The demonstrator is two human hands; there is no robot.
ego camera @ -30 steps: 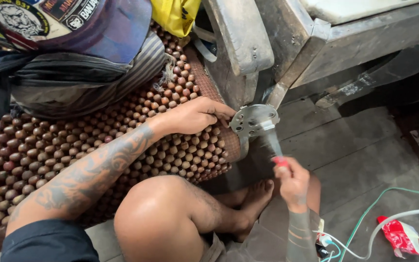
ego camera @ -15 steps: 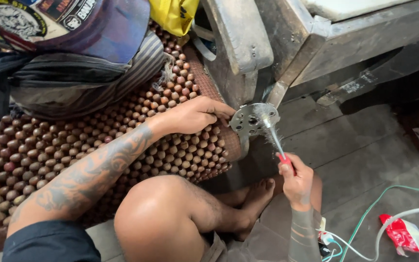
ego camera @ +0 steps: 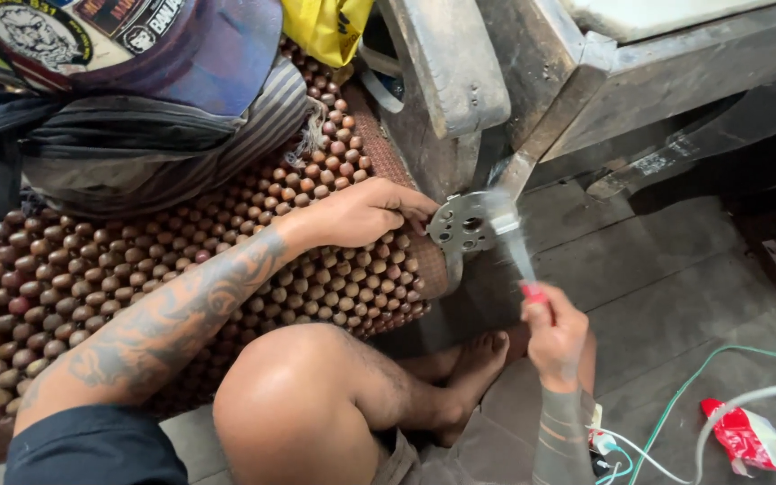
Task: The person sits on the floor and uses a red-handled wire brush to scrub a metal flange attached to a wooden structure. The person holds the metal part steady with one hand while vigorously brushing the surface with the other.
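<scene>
Just above the right hand (ego camera: pixel 557 337), a thin tool with a red handle (ego camera: pixel 532 292) is sticking up out of the closed grip. The fingers are wrapping all the way round the red end, and the tool's pale upper part is looking blurry. Its top is reaching the round metal plate (ego camera: pixel 462 224), a grey disc with small holes in it. I cannot tell if the tip is sitting in a hole or just on the plate.

To the left of that grip, the left hand (ego camera: pixel 365 211) is lying palm down on the brown bead mat (ego camera: pixel 136 269). Its fingertips are touching the left edge of the metal plate, with the fingers bent a little and not closing round anything.

Right behind the plate, a worn grey frame (ego camera: pixel 446 67) is standing up. Below the two hands, the person's bent knee (ego camera: pixel 294 395) and bare foot (ego camera: pixel 478 359) are resting on the grey plank floor (ego camera: pixel 675 296). Off to the right of the right hand, a green wire (ego camera: pixel 702 368) and a red packet (ego camera: pixel 747 436) are lying on the floor. Far up to the left of the left hand, a blue cap (ego camera: pixel 181 45) is sitting on some folded clothes.
</scene>
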